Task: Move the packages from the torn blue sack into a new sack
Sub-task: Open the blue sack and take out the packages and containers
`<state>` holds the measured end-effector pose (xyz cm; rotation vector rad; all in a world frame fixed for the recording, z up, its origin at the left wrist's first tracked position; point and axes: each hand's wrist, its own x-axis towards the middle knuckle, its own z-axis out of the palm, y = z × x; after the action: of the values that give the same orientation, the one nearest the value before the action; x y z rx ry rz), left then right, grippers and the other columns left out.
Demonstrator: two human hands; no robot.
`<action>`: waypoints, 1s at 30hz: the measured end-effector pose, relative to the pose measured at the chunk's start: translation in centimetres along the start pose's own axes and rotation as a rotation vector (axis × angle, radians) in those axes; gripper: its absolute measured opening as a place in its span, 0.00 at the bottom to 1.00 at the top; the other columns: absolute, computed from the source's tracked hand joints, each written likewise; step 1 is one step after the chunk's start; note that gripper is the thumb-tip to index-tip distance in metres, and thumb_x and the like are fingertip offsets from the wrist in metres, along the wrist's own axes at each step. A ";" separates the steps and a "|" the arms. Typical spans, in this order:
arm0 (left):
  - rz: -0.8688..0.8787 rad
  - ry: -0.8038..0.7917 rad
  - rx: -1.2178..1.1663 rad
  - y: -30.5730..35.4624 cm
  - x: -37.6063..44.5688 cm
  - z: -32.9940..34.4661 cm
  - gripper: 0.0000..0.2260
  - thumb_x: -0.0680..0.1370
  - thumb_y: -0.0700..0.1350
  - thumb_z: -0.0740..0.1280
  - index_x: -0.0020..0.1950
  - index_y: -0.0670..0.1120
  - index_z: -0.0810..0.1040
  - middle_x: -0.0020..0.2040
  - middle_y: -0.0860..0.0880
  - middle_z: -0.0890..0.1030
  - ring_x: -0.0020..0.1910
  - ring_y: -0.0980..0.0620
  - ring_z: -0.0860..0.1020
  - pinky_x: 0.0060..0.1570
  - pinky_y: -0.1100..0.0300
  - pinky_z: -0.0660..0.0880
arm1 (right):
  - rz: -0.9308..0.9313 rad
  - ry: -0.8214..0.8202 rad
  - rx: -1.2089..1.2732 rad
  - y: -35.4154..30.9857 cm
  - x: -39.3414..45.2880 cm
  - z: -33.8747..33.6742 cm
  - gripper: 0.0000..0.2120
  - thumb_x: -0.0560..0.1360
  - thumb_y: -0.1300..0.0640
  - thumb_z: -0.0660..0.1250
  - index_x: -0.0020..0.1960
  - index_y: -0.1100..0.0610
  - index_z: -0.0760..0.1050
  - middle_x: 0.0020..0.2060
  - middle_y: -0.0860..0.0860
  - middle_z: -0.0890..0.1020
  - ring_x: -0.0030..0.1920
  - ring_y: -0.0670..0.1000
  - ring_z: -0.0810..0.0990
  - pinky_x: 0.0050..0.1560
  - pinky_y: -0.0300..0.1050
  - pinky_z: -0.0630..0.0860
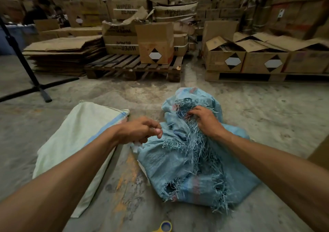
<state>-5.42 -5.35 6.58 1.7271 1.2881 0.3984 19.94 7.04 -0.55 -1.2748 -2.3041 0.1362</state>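
The torn blue sack [185, 162] lies bulging on the concrete floor in front of me, its woven fabric frayed into loose strands at the top and near the bottom. My right hand [206, 119] presses down into the frayed opening, fingers curled in the strands. My left hand [140, 130] hovers at the sack's left edge, fingers pinched on a small white piece [136, 146] that hangs below it. A flat pale new sack [71, 142] with a blue stripe lies to the left. The packages inside the blue sack are hidden.
A yellow tape dispenser [164, 227] sits at the bottom edge. A black stand [26, 75] rises on the left. Wooden pallets [133, 67] with cardboard boxes [154, 43], flattened cardboard [62, 53] and stacked cartons fill the back. Another box corner [320, 155] shows at right.
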 end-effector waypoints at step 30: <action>0.331 0.891 -1.153 -1.2 -4.1 -4.8 0.12 0.83 0.45 0.57 0.44 0.46 0.76 0.27 0.53 0.65 0.19 0.59 0.58 0.20 0.68 0.60 | 0.344 0.059 -0.006 0.1 2.9 -3.3 0.19 0.70 0.73 0.67 0.53 0.53 0.84 0.49 0.56 0.85 0.50 0.56 0.81 0.49 0.50 0.80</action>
<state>-11.10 -6.66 9.18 0.7051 0.9289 1.8299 20.31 8.96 3.37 -1.6466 -2.0193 0.2049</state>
